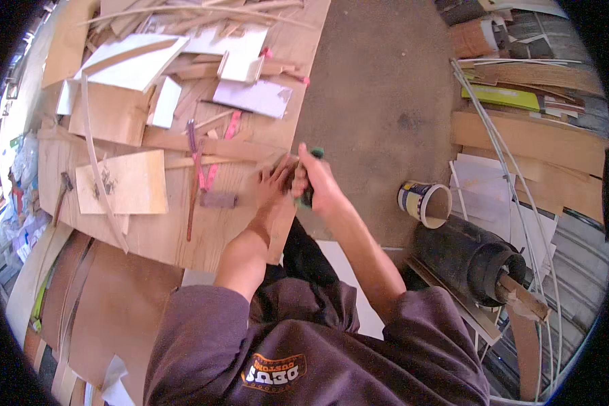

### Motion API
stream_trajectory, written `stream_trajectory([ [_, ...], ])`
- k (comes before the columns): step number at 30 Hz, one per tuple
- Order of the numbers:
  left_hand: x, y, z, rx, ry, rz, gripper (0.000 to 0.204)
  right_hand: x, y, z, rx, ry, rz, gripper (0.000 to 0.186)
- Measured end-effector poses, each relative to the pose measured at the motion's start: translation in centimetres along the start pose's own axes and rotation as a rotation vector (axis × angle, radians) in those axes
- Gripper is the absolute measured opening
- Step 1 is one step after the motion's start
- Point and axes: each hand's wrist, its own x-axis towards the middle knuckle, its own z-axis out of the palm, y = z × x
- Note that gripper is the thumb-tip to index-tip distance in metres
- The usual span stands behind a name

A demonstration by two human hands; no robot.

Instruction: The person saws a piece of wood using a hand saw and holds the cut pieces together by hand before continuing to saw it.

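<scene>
A dark green-handled tool (309, 177) was gripped in the right hand (320, 186), fingers clamped round it, at the bench (183, 237) edge, while the left hand (272, 184) was laid flat, fingers apart, apparently steadying the plywood.

Two hands, one cup, one hammer — and offcuts too heaped to number

Two hands meet at the plywood table's (183, 243) edge: one left hand (272, 183), one right hand (318, 184), the right closed round one dark green tool (309, 195). One paper cup (425, 202) lies on the floor, beside one black roll (468, 257). On the table: one hammer (62, 193), one small dark block (218, 199), two pink strips (203, 177) — the wood and white sheet scraps overlap beyond counting.
</scene>
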Motion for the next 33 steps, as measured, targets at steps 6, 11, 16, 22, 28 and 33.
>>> stream_trajectory([
  [6,-0.6,-0.2,-0.1,0.231,-0.119,0.041,0.047,-4.7,0.5,-3.0,0.023,-0.051,0.001,0.038],
  [11,-0.2,-0.3,0.8,0.195,-0.095,0.031,0.047,1.8,2.2,-3.0,-0.039,-0.039,-0.185,0.037],
  [16,-0.3,0.0,-0.3,0.194,0.003,0.064,0.041,-4.5,1.1,-3.2,0.033,-0.098,-0.023,0.039],
  [22,-0.9,-2.3,1.0,0.171,0.132,0.069,0.042,1.4,5.7,-3.9,-0.056,-0.014,-0.081,0.038],
  [28,0.3,1.0,-0.6,0.141,0.055,0.077,0.039,2.5,3.0,-3.9,-0.071,-0.024,-0.079,0.037],
  [33,-1.2,-1.6,1.9,0.166,0.032,0.06,0.039,-0.5,2.7,-1.9,-0.038,-0.007,-0.072,0.036],
])
